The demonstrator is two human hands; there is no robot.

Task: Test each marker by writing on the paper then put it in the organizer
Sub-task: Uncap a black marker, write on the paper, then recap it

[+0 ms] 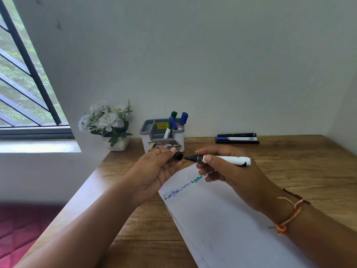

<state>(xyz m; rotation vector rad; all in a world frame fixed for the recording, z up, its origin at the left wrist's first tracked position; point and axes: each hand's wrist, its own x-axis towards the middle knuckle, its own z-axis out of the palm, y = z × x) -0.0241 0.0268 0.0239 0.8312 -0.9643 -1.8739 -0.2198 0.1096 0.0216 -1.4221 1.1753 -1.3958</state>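
Observation:
My right hand (229, 175) grips a white-bodied black marker (228, 159), held level above the paper with its bare black tip pointing left. My left hand (156, 169) pinches the marker's black cap (178, 156) just left of the tip, a small gap between them. The white paper (222, 219) lies on the wooden desk (309, 171) under my hands, with blue, black and green scribbles along its top edge. The grey organizer (164, 141) stands behind my hands by the wall and holds three markers: a green one (171, 123) and two blue-capped ones (182, 120).
Three more markers (237, 138) lie side by side on the desk at the back right. A white pot of white flowers (108, 124) stands left of the organizer. The desk's left edge drops to a red floor; a barred window is at the left.

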